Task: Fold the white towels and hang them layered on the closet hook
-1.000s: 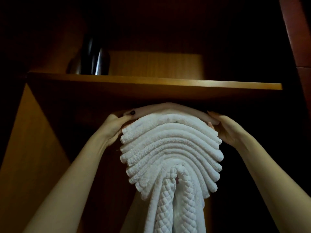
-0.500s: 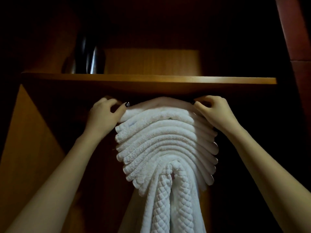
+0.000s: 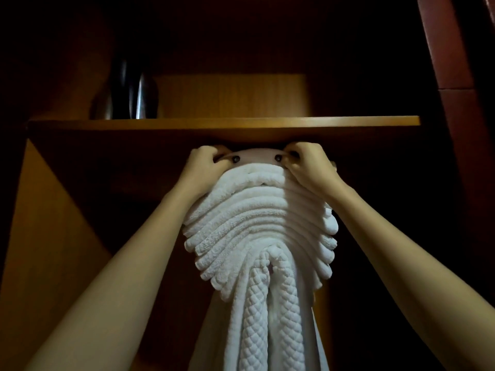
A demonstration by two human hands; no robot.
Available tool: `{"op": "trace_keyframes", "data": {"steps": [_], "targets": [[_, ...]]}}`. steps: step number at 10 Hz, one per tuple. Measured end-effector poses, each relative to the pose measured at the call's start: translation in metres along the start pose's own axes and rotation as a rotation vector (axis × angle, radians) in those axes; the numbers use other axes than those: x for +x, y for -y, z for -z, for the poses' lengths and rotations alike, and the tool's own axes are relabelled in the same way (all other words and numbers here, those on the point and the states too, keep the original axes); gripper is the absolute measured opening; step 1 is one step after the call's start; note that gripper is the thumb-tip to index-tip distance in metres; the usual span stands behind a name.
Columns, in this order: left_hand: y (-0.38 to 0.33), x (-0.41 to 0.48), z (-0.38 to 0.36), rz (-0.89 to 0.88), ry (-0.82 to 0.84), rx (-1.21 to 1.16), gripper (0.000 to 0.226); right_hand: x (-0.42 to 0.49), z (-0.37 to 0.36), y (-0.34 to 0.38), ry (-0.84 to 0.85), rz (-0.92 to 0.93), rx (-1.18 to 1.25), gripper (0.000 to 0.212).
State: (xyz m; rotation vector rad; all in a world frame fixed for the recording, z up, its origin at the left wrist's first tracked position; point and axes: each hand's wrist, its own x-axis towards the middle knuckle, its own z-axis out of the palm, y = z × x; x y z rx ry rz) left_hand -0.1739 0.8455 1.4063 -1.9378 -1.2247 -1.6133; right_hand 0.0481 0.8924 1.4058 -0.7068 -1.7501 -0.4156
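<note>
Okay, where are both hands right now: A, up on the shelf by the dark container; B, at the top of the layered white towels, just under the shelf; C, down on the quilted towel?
B: the left hand and right hand both grip the top of the layered white towels, directly below the wooden shelf.

Wooden shelf (image 3: 241,121), dark shiny vessel (image 3: 131,95) atop

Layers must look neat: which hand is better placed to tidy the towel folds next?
Probably the right hand: gripping the towels up top, it sits just above the folds splaying outward.
</note>
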Motion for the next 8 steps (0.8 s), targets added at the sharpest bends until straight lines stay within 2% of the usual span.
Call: {"op": "trace_keyframes", "data": {"steps": [1,2,3,5,6,8], "targets": [[0.007,-0.007,0.008,-0.021,0.084,0.022,0.021,-0.001,0.001,0.004,0.113,0.045,-0.013,0.017],[0.021,-0.016,0.011,0.03,0.216,0.118,0.029,-0.005,-0.004,0.008,0.251,0.066,-0.068,0.037],[0.032,-0.028,0.006,0.036,0.285,0.26,0.047,-0.014,-0.012,0.01,0.276,0.045,-0.082,0.05],[0.013,-0.03,0.01,-0.05,0.297,0.31,0.056,-0.022,0.002,0.016,0.291,-0.06,-0.067,0.051],[0.0,-0.032,0.014,-0.116,0.306,0.381,0.059,-0.032,0.012,0.017,0.323,-0.09,-0.202,0.053],[-0.021,-0.062,0.03,-0.16,0.259,0.436,0.058,-0.066,0.037,0.035,0.307,-0.161,-0.317,0.06]]}}
